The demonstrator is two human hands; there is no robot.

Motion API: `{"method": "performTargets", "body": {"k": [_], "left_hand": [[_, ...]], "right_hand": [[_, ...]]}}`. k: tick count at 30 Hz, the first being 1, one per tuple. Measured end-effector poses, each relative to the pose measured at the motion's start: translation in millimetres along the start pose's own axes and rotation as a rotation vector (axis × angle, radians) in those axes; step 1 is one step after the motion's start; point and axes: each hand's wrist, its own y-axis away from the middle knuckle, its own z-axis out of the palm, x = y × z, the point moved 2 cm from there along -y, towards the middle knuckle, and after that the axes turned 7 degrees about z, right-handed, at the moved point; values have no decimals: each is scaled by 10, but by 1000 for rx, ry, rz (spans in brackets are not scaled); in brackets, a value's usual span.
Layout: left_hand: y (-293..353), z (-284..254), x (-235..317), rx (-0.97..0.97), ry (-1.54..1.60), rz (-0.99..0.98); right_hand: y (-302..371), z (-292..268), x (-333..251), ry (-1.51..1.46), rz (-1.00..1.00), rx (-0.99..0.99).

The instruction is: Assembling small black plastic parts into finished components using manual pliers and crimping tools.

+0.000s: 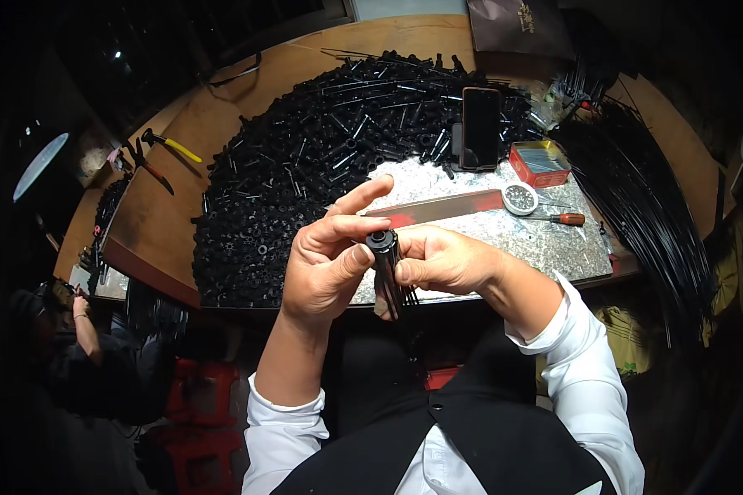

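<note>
both hands up over the bench [223,107] edge | right hand [442,260] grip clamped on black tube [385,264], upright for access | left hand [330,264] pinches its cap, forefinger free | parts heap [305,165] at 11 o'clock, within reach

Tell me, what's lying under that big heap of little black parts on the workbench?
The heap of black parts spreads over a round wooden table and onto the speckled grey slab. A dark phone leans against its right side. Whatever is buried beneath is hidden.
</note>
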Motion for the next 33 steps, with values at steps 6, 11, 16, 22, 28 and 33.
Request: {"method": "performTargets", "body": {"k": [6, 11, 16, 22, 28, 33], "left_hand": [[-66, -39, 69, -30, -115, 69], [-121, 75, 200, 209, -547, 65], [-22, 91, 328, 45, -922, -9], [-28, 85, 458, -49, -1082, -22], [-19, 73, 536, -226, -1199, -98], [34, 21, 578, -220, -1189, -60]], "right_hand": [[19, 54, -52, 85, -48, 173], [59, 65, -130, 610, -202, 636], [11, 201, -163, 991, -383, 715], [-58, 119, 28, 821, -386, 617], [-110, 56, 215, 827, -293, 513], [-160, 70, 391, 201, -270, 358]]}}
